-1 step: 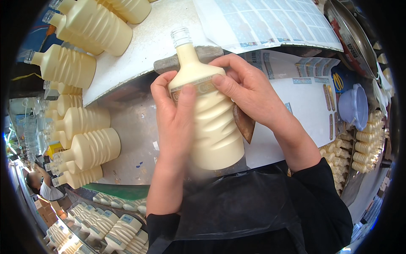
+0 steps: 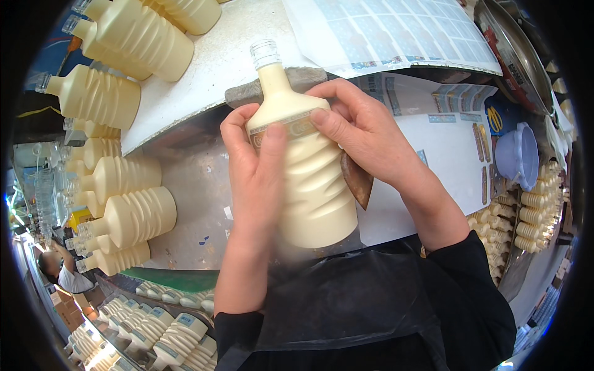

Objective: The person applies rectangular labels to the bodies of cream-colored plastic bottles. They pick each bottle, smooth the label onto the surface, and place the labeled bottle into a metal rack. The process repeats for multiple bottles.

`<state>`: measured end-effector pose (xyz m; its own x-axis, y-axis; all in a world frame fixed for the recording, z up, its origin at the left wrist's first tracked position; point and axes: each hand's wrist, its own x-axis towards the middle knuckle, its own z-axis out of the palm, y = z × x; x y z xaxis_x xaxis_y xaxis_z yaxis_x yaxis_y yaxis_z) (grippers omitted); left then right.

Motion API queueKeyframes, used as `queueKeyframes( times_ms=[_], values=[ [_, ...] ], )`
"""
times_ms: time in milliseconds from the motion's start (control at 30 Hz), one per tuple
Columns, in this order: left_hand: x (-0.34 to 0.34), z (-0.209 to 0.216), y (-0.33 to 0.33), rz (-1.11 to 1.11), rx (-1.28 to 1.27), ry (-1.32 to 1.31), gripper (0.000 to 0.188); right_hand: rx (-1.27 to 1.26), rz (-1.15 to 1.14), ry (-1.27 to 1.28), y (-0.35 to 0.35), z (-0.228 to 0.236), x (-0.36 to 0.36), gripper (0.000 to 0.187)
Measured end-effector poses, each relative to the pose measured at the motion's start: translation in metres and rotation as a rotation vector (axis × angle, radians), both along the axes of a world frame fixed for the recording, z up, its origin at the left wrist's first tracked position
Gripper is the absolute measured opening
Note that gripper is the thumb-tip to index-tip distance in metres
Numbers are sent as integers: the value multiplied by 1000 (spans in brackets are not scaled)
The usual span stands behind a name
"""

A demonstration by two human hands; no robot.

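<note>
Head cam looking down at the bench; starting far left there's a bunch of cream ribbed bottles (image 2: 133, 216) lying on their sides in rows, necks pointing left, probably parked that way so they don't tip and are easy to grab one at a time; more of the same lie up top on the white sheet (image 2: 204, 80) that covers the back of the metal table (image 2: 192, 179); down at the lower left there's a tray of smaller capped bottles (image 2: 179, 337). Then the left hand (image 2: 250, 167), coming up from the lower edge with the wrist straight, fingers wrapped round the left side of the bottle in hand (image 2: 315, 185) and the thumb flat across the front, pressing the narrow gold band label (image 2: 291, 127) at the shoulder; looks like it's smoothing that strip down. That bottle sits centre frame, neck up and away, clear threaded mouth uncapped, base toward the dark apron (image 2: 346, 309). The right hand (image 2: 365, 133) grips from the other side, forefinger on the label's right end, wrist bent inward; so both hands are clamped on the bottle. Further right lie label sheets (image 2: 402, 37), a pale blue bowl (image 2: 520, 154) and more stacked bottles (image 2: 532, 216).
</note>
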<state>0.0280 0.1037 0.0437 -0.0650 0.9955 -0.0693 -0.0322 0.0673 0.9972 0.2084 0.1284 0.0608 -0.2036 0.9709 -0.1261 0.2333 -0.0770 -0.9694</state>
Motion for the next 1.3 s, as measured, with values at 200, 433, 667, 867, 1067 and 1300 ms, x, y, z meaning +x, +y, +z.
queueKeyframes(
  times_ms=[200,433,667,867,1067,1300],
  values=[
    [1,2,0,4,1,-3,47,21,-4,10,0,-2,0,37],
    [3,4,0,10,-10,13,46,16,2,31,1,-4,0,37],
    [2,1,1,14,16,22,46,40,26,84,4,-10,2,31],
    [4,3,0,20,14,0,44,-8,72,238,6,-18,5,30],
    [3,0,1,22,26,11,43,-55,72,209,6,-14,4,28],
    [3,0,1,13,16,-12,43,26,38,185,6,-18,3,29]
  ],
)
